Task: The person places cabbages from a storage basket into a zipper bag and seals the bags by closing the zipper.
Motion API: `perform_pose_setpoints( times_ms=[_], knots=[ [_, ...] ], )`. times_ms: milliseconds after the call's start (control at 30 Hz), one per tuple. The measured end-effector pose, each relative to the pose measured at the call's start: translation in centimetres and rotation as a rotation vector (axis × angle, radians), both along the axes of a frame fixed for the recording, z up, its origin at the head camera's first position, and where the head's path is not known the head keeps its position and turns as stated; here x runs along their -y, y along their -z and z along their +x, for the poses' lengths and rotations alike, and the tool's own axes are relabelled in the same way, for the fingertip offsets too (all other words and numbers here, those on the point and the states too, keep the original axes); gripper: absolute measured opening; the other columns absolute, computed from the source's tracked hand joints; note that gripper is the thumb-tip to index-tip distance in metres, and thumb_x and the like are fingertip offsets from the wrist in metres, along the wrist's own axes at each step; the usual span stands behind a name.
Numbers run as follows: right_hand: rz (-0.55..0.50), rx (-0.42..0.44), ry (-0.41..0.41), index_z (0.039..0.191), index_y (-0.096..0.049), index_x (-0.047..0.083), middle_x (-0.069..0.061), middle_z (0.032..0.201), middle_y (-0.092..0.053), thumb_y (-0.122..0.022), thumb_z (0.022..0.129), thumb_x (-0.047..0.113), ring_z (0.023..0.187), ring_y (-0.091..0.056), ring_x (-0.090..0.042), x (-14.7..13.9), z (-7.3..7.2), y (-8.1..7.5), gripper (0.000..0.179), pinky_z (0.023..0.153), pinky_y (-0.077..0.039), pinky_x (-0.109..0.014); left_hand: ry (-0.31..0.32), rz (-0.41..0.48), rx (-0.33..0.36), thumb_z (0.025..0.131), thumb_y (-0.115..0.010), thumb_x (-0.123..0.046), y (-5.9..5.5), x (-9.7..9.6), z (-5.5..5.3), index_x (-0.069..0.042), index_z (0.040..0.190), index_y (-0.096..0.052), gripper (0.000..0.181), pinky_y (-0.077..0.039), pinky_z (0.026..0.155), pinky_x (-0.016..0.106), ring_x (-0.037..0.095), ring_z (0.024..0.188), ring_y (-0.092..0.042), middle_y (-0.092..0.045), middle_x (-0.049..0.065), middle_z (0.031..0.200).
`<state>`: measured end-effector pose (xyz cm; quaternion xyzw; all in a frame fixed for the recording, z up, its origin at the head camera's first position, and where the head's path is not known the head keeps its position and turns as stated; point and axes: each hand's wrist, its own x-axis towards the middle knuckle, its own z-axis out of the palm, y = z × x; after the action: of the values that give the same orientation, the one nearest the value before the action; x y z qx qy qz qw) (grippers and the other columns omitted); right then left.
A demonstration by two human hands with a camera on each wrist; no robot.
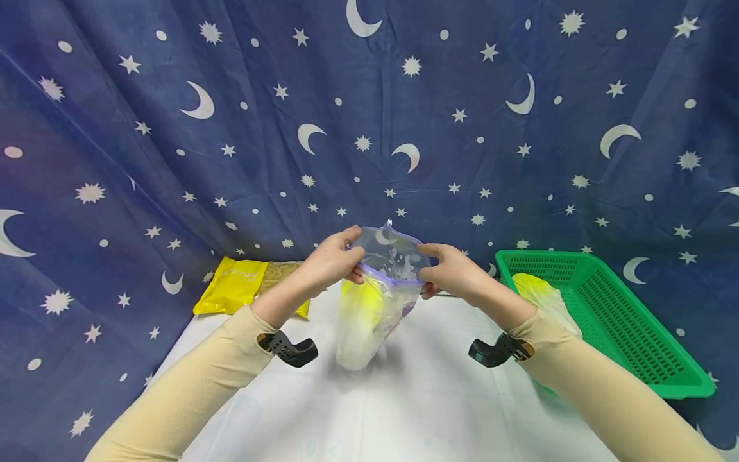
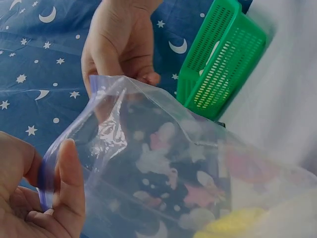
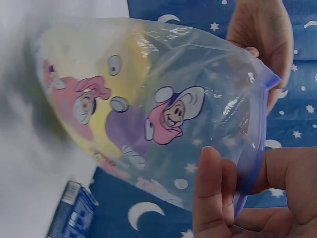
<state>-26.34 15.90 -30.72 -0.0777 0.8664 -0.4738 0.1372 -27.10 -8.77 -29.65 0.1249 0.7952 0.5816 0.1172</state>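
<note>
A clear zip bag (image 1: pixel 404 296) with a purple zip edge and pink and purple cartoon prints hangs upright over the white table, its mouth spread wide. My left hand (image 1: pixel 335 258) pinches the left side of the rim between thumb and fingers. On the opposite side, my right hand (image 1: pixel 453 273) pinches the rim the same way. Inside the bag stands a yellow-and-white napa cabbage (image 1: pixel 356 321), seen blurred through the plastic. Another napa cabbage (image 1: pixel 543 295) lies in the green basket (image 1: pixel 646 359), partly hidden by my right forearm.
At the back left lie a yellow packet (image 1: pixel 231 285) and a clear-fronted packet (image 1: pixel 278 274) with brownish contents, partly behind my left arm. The right wrist view shows a blue box (image 3: pixel 74 213) at its lower edge. A dark blue moon-and-star curtain (image 1: pixel 369 115) closes off the back.
</note>
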Motion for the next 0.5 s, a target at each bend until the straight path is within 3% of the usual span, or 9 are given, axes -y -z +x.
perform_pose_setpoints(
  times_ms=[167, 367, 500],
  knots=[
    [-0.059, -0.005, -0.004, 0.159, -0.030, -0.001, -0.019, 0.164, -0.028, -0.055, 0.091, -0.003, 0.071, -0.066, -0.023, 0.6, -0.1, 1.8, 0.072, 0.075, -0.063, -0.039, -0.010, -0.088, -0.025, 0.100, -0.046, -0.008, 0.0, 0.3, 0.0, -0.008, 0.163, -0.024, 0.067, -0.061, 0.068, 0.029, 0.017, 0.066, -0.059, -0.023, 0.006, 0.168],
    [-0.121, 0.006, -0.001, 0.159, -0.031, -0.002, -0.022, 0.161, -0.033, -0.057, 0.090, -0.005, 0.071, -0.065, -0.022, 1.4, -0.3, 4.2, 0.074, 0.073, -0.063, -0.038, 0.027, -0.199, -0.096, 0.099, -0.047, -0.008, 0.3, 0.5, 0.2, -0.001, 0.161, -0.025, 0.065, -0.061, 0.068, 0.032, 0.020, 0.059, -0.058, -0.010, 0.005, 0.171],
    [-0.119, 0.015, 0.012, 0.158, -0.033, 0.000, -0.022, 0.155, -0.041, -0.058, 0.087, -0.004, 0.072, -0.066, -0.023, 1.5, -0.2, 5.2, 0.075, 0.071, -0.063, -0.038, 0.046, -0.213, -0.087, 0.098, -0.047, -0.006, 1.1, 0.6, 0.1, 0.000, 0.160, -0.026, 0.066, -0.062, 0.070, 0.039, 0.019, 0.056, -0.057, -0.007, 0.005, 0.172]
  ],
)
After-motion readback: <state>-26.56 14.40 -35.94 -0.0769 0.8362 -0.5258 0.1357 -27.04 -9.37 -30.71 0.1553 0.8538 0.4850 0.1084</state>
